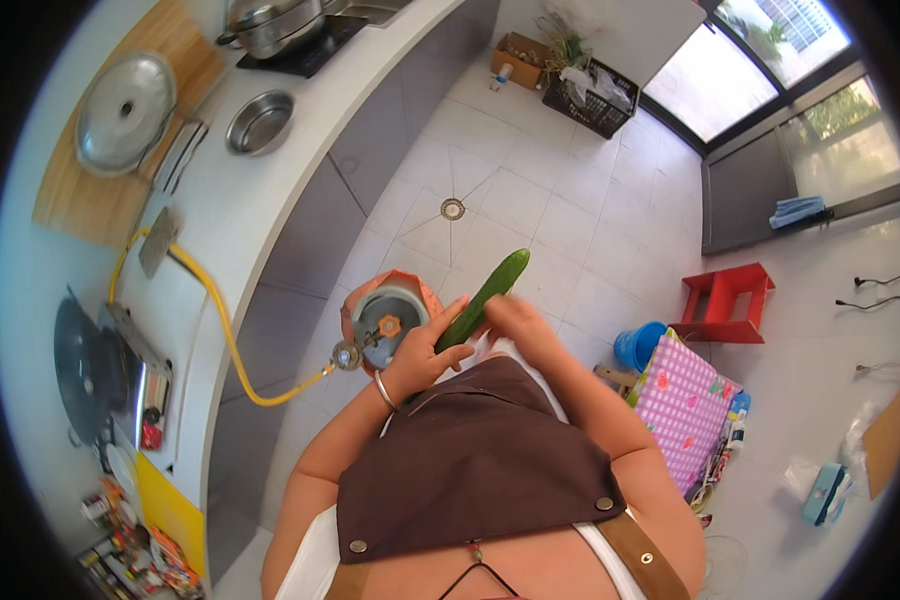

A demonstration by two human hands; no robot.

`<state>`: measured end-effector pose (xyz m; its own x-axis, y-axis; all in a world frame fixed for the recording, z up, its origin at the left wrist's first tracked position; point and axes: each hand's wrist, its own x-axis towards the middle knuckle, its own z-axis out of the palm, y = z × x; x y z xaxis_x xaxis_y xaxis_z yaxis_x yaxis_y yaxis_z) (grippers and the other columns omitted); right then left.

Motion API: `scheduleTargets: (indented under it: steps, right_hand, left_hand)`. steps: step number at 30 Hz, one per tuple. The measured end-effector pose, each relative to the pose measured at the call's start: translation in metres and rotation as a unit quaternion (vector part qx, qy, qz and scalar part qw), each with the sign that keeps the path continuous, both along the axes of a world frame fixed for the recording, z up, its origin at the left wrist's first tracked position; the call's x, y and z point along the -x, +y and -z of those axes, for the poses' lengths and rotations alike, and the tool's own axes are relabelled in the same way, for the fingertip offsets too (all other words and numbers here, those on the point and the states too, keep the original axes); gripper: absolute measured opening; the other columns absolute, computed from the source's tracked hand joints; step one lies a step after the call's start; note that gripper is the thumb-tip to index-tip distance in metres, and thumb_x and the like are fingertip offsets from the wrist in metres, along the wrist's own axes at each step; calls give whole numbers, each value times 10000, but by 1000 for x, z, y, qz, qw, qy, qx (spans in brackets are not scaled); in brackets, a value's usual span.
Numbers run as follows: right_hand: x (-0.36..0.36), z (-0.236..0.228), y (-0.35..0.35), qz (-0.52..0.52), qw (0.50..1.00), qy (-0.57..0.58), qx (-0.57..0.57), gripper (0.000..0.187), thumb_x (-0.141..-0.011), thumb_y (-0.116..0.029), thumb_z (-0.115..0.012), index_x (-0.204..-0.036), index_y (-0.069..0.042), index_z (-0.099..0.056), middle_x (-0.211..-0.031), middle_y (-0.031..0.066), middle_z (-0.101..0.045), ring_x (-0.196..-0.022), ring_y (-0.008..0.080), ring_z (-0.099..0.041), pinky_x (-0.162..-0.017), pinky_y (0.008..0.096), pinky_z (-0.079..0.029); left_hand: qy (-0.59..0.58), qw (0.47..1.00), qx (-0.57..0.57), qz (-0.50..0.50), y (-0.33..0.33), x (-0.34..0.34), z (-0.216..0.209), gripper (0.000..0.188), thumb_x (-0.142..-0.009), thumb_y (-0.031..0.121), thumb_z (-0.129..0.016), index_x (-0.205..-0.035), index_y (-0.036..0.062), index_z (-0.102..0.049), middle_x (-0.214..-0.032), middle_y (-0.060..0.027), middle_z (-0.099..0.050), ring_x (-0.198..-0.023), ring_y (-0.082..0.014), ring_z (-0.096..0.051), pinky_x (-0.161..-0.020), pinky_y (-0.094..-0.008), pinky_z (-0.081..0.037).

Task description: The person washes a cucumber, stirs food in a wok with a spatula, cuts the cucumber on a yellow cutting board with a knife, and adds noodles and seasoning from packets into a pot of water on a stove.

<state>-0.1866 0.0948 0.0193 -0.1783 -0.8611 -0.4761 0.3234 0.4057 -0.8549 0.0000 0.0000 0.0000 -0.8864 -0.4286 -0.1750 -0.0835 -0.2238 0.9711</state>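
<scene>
A long green cucumber (490, 292) slants up and to the right in front of my apron. My left hand (425, 350) grips its lower part, with fingers along one side and the thumb near the bottom end. Beside the cucumber's right side is my right hand (518, 325), its fingers curled and somewhat blurred. Whatever those fingers hold, if anything, is hidden. Just left of my hands, a gas cylinder (375, 295) with an orange valve knob (387, 326) stands on the floor.
A yellow hose (220, 310) runs from the cylinder's regulator (347, 354) up to the white counter (235, 215). On the counter are a steel bowl (260, 122), a domed lid (126, 113) and a wok (85, 370). To the right stand a blue bucket (638, 348) and a red stool (727, 302).
</scene>
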Motion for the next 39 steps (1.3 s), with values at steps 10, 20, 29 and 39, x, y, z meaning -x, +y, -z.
scheduleTargets:
  steps: [10, 20, 29, 39]
  right_hand:
    - [289, 38, -42, 36, 988, -152, -9, 192, -935, -106, -553, -1012, 48, -637, -836, 130, -676, -586, 127, -596, -528, 245, -489]
    - [437, 38, -185, -131, 963, -223, -79, 137, -856, -69, -607, -950, 2, -677, -822, 132, -707, -567, 123, -626, -489, 239, -483]
    - [502, 46, -404, -190, 978, -22, -89, 131, -837, -27, -557, -880, 10, -676, -713, 105, -685, -503, 125, -608, -432, 236, -441]
    - [609, 3, -657, -137, 983, 119, 1, 122, -860, -86, -585, -875, -19, -685, -680, 14, -608, -555, 72, -533, -502, 210, -416]
  left_hand:
    - [-103, 922, 323, 187, -116, 212, 20, 546, -849, 260, -674, -1339, 110, -485, -968, -159, -640, -859, -292, -628, -753, -370, -483]
    - [-201, 897, 346, 190, -222, 320, -15, 553, -858, 328, -649, -1363, 183, -477, -868, -118, -627, -799, -305, -620, -707, -374, -487]
    - [-76, 955, 284, 39, -382, 377, 40, 527, -855, 238, -676, -1344, 133, -510, -880, -81, -646, -775, -209, -626, -754, -335, -491]
    - [37, 930, -310, -195, -639, 489, -3, 418, -1000, 393, -422, -1242, 56, -477, -724, -41, -535, -525, -124, -511, -482, -253, -423]
